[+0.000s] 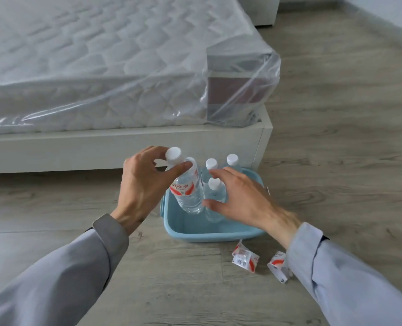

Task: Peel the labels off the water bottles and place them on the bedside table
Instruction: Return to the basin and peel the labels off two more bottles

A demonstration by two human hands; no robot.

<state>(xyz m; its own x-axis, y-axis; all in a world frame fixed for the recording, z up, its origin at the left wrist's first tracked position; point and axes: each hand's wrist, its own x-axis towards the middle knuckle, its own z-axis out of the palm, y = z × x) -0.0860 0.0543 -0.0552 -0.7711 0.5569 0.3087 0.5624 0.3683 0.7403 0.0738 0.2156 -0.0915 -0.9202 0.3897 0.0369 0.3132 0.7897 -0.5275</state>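
Note:
A light blue plastic basin sits on the wooden floor with several clear water bottles in it. My left hand pinches the neck of a labelled bottle, just under its white cap, and the bottle tilts above the basin's left side. A second labelled bottle stands partly hidden behind it. My right hand hovers with relaxed, spread fingers over a bare bottle; whether it touches it is unclear. Two more bare bottles stand at the back of the basin. Two peeled red-and-white labels lie on the floor.
A bed with a plastic-wrapped mattress and a white frame fills the upper left. A white piece of furniture stands at the far top. Grey wooden floor spreads to the right and in front.

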